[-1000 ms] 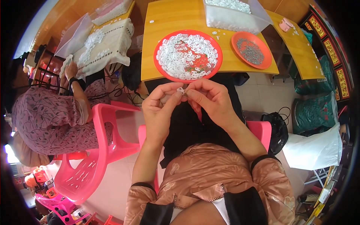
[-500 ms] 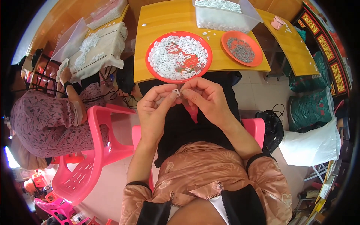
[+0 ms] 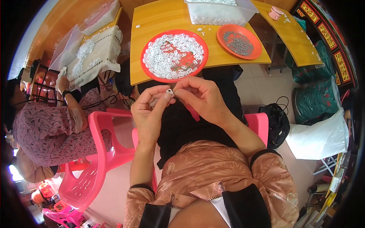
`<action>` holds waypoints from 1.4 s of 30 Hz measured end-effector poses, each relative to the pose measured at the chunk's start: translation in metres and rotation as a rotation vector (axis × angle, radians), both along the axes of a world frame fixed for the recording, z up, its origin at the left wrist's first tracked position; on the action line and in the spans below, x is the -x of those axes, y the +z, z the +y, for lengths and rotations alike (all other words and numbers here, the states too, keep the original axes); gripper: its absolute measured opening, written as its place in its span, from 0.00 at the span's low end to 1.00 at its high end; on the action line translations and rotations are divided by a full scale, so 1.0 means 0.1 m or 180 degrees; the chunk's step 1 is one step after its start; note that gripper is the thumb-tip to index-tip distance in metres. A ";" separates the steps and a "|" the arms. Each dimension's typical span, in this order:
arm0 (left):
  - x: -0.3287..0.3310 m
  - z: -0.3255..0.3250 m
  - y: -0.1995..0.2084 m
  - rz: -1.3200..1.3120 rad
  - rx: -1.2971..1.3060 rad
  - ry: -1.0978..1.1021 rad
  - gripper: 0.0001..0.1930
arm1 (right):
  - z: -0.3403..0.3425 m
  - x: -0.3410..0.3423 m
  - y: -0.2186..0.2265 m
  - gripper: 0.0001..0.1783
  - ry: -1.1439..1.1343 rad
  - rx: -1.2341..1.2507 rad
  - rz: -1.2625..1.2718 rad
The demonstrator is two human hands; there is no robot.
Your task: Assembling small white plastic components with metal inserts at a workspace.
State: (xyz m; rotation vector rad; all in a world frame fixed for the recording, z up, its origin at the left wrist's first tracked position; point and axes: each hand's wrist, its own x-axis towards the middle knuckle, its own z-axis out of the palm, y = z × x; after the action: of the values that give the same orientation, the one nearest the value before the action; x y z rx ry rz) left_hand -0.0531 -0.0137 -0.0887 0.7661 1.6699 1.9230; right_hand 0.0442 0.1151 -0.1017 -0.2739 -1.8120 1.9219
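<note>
My left hand (image 3: 147, 116) pinches a small white plastic piece with holes (image 3: 170, 91) between thumb and fingertips, above my lap. My right hand (image 3: 205, 100) meets it from the other side, its thumb and forefinger pressed together against the piece. Whatever those right fingertips hold is too small and hidden to name. Just beyond my hands, a round red tray (image 3: 205, 57) carries many similar white pieces (image 3: 154, 59). To its right an orange plate (image 3: 257, 47) holds a heap of thin grey metal pieces (image 3: 238, 43), perhaps screws or pins.
The yellow table (image 3: 138, 41) also bears a clear bin (image 3: 224, 13) of white pieces. At left another person (image 3: 45, 125) sits near a cloth-covered table (image 3: 102, 49) with more pieces. A pink chair (image 3: 99, 140) stands at my left; a black bag (image 3: 275, 123) lies at right.
The whole view has shifted a little, so the table and tray appear further left and higher. Both hands stay together at the white piece, with only slight finger movement.
</note>
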 end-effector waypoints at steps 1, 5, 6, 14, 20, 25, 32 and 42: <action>0.00 0.01 -0.01 0.0006 0.0021 0.0010 0.08 | 0.01 0.00 0.00 0.06 -0.0003 -0.0076 -0.0066; 0.01 0.01 -0.01 0.0064 0.0120 -0.0007 0.08 | 0.00 0.02 -0.04 0.06 -0.0038 0.0040 0.0007; 0.01 0.01 -0.01 0.0066 0.0129 -0.0011 0.08 | 0.00 0.02 -0.06 0.05 -0.0002 -0.0064 -0.0031; 0.01 0.07 -0.09 0.0366 0.0044 0.0068 0.06 | 0.00 0.04 -0.11 0.05 -0.0113 -0.0201 -0.0033; 0.02 0.09 -0.10 0.0357 0.0032 0.0006 0.06 | 0.03 0.02 -0.07 0.05 -0.0057 -0.0292 0.0001; -0.01 0.10 -0.18 0.0191 0.0000 0.0050 0.06 | 0.03 0.03 -0.12 0.06 -0.0301 -0.0332 -0.0159; 0.05 0.14 -0.30 0.0112 0.0104 -0.0004 0.06 | 0.10 0.08 -0.20 0.05 -0.0201 -0.0469 -0.0205; 0.12 0.17 -0.35 -0.0385 -0.0046 -0.0088 0.07 | 1.48 0.95 -0.53 0.13 -0.0987 -0.2597 -0.0805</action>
State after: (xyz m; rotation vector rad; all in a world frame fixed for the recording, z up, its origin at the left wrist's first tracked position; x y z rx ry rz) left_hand -0.0648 0.0037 -0.1237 0.6612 1.5667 1.9247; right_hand -0.0508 0.2635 -0.1543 -0.4830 -2.3765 0.8633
